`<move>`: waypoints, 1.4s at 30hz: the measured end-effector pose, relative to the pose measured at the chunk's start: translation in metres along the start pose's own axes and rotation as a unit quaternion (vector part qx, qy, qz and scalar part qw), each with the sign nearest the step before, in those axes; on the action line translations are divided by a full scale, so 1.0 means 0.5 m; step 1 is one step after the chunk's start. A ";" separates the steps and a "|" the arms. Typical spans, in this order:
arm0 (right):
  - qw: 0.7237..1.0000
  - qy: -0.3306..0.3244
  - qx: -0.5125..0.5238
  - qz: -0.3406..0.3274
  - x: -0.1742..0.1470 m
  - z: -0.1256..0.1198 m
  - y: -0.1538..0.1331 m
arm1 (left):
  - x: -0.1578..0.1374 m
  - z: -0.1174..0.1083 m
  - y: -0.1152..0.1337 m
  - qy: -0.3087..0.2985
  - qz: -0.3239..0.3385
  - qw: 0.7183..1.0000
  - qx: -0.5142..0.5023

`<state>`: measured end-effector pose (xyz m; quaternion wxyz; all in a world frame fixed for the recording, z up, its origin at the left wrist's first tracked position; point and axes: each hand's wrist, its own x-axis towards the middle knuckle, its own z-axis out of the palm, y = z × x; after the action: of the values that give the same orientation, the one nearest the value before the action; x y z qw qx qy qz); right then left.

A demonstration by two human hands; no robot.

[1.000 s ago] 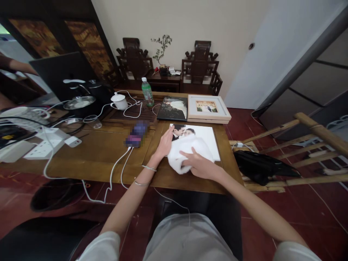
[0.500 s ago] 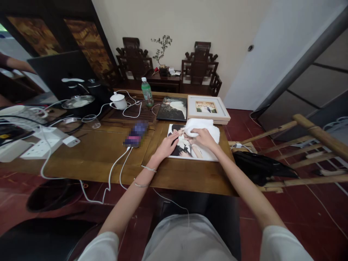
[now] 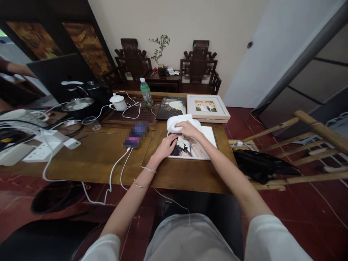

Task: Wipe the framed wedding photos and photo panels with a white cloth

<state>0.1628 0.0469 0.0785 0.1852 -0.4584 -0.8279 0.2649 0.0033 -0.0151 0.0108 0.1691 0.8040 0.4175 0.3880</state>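
Observation:
A photo panel (image 3: 190, 150) with a white border and a picture of people lies flat on the wooden table (image 3: 185, 177). My right hand (image 3: 187, 129) grips a folded white towel (image 3: 176, 122) and presses it on the panel's upper left part. The towel covers that corner of the picture. Along the panel's left edge rests my left hand (image 3: 167, 145), fingers stretched out and touching its surface just below the towel. Behind the towel are a dark photo panel (image 3: 165, 108) and a pale wood picture frame (image 3: 223, 115) with a small photo in it.
Left of the panel lies a phone (image 3: 136, 135) with white cables plugged in. Farther off stand a green-labelled bottle (image 3: 146, 95), a lidded white cup (image 3: 119, 103), a clear cup (image 3: 94, 124) and a power strip (image 3: 45, 150). A bamboo rack (image 3: 282, 125) borders the right side.
My right hand has slid the white towel leftward across the photo panel, baring its right side and covering its upper left. My left hand has stayed at the left edge.

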 end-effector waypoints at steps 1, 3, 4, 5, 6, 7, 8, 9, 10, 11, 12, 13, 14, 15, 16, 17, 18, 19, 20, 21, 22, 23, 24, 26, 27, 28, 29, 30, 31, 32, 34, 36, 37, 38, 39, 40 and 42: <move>1.000 -0.001 0.002 0.010 -0.016 -0.015 0.014 | 0.000 0.001 0.000 -0.001 0.001 1.000 -0.002; 1.000 0.016 -0.016 0.004 -0.050 -0.048 0.050 | -0.001 0.002 -0.001 -0.006 0.001 1.000 -0.004; 0.999 0.032 -0.033 -0.005 -0.067 -0.065 0.070 | -0.001 0.003 -0.002 -0.008 -0.001 1.000 -0.003; 0.998 0.050 -0.050 -0.009 -0.084 -0.081 0.091 | 0.000 0.003 -0.002 -0.010 -0.003 1.000 -0.002; 0.996 0.066 -0.063 -0.006 -0.101 -0.093 0.111 | 0.000 0.003 -0.002 -0.010 -0.007 1.000 -0.001; 0.994 0.081 -0.072 -0.001 -0.119 -0.103 0.129 | 0.000 0.003 -0.001 -0.009 -0.009 1.000 0.001; 0.993 0.090 -0.077 0.004 -0.138 -0.108 0.144 | 0.000 0.003 0.000 -0.008 -0.011 1.000 0.003; 0.992 0.093 -0.081 0.005 -0.159 -0.109 0.155 | -0.001 0.002 0.001 -0.006 -0.012 1.000 0.004; 0.992 0.094 -0.086 0.002 -0.182 -0.106 0.161 | -0.001 0.002 0.002 -0.004 -0.013 1.000 0.006; 0.991 0.092 -0.093 -0.002 -0.208 -0.098 0.161 | -0.001 0.002 0.004 -0.004 -0.015 1.000 0.007; 0.991 0.087 -0.102 -0.008 -0.236 -0.088 0.156 | -0.001 0.001 0.005 -0.006 -0.017 1.000 0.008; 0.990 0.082 -0.113 -0.013 -0.265 -0.075 0.146 | -0.002 0.002 0.006 -0.008 -0.018 1.000 0.009; 0.990 0.073 -0.123 -0.019 -0.296 -0.061 0.132 | -0.002 0.002 0.007 -0.010 -0.019 1.000 0.010; 0.989 0.063 -0.128 -0.029 -0.328 -0.048 0.116 | -0.002 0.003 0.006 -0.012 -0.020 1.000 0.012; 0.989 0.051 -0.131 -0.037 -0.358 -0.036 0.098 | -0.002 0.004 0.006 -0.012 -0.019 1.000 0.015; 0.990 0.033 -0.130 -0.045 -0.385 -0.026 0.079 | -0.001 0.005 0.005 -0.012 -0.019 1.000 0.018; 0.990 0.014 -0.128 -0.050 -0.408 -0.018 0.063 | -0.001 0.006 0.004 -0.011 -0.017 1.000 0.019; 0.991 -0.005 -0.124 -0.055 -0.427 -0.014 0.048 | -0.001 0.006 0.003 -0.010 -0.016 1.000 0.020; 0.991 -0.021 -0.121 -0.059 -0.439 -0.012 0.037 | -0.001 0.007 0.002 -0.010 -0.016 1.000 0.021; 0.991 -0.033 -0.117 -0.061 -0.444 -0.013 0.030 | -0.001 0.007 0.001 -0.010 -0.015 1.000 0.021; 0.991 -0.040 -0.114 -0.063 -0.443 -0.016 0.027 | -0.001 0.007 0.000 -0.010 -0.015 1.000 0.021; 0.991 -0.041 -0.110 -0.066 -0.435 -0.020 0.029 | -0.001 0.006 0.000 -0.010 -0.016 1.000 0.021; 0.991 -0.037 -0.107 -0.067 -0.420 -0.027 0.034 | -0.001 0.006 0.000 -0.010 -0.017 1.000 0.022; 0.992 -0.018 -0.105 -0.068 -0.377 -0.042 0.054 | 0.000 0.003 0.000 -0.013 -0.018 1.000 0.021; 0.992 -0.005 -0.106 -0.065 -0.349 -0.052 0.067 | 0.000 0.002 0.001 -0.016 -0.017 1.000 0.019; 0.993 0.007 -0.106 -0.060 -0.320 -0.062 0.082 | 0.001 0.001 0.002 -0.020 -0.016 1.000 0.017; 0.993 0.020 -0.104 -0.052 -0.289 -0.073 0.097 | 0.001 0.000 0.003 -0.022 -0.015 1.000 0.015; 0.994 0.023 -0.098 -0.046 -0.259 -0.084 0.111 | 0.001 -0.001 0.003 -0.024 -0.015 1.000 0.013; 0.995 0.024 -0.091 -0.043 -0.229 -0.094 0.126 | 0.001 -0.002 0.004 -0.024 -0.014 1.000 0.012; 0.995 0.032 -0.089 -0.037 -0.202 -0.104 0.138 | 0.001 -0.002 0.005 -0.024 -0.014 1.000 0.011; 0.995 0.047 -0.085 -0.024 -0.157 -0.120 0.159 | 0.000 -0.002 0.006 -0.020 -0.013 1.000 0.010; 0.994 0.064 -0.082 -0.011 -0.128 -0.128 0.172 | 0.000 -0.002 0.006 -0.016 -0.012 1.000 0.007; 0.994 0.072 -0.081 -0.009 -0.120 -0.129 0.175 | -0.001 -0.001 0.006 -0.014 -0.013 1.000 0.006; 0.993 0.081 -0.082 -0.008 -0.118 -0.127 0.175 | -0.001 0.000 0.006 -0.011 -0.014 1.000 0.006; 0.993 0.087 -0.083 -0.010 -0.120 -0.123 0.173 | -0.001 0.001 0.006 -0.010 -0.015 1.000 0.005; 0.992 0.090 -0.086 -0.014 -0.126 -0.117 0.169 | -0.001 0.002 0.005 -0.008 -0.015 1.000 0.004; 0.992 0.087 -0.089 -0.025 -0.150 -0.102 0.156 | -0.001 0.004 0.004 -0.006 -0.016 1.000 0.004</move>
<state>0.2808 0.0304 0.0664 0.2217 -0.4733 -0.8402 0.1444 0.0057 -0.0168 0.0107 0.1746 0.8004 0.4307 0.3785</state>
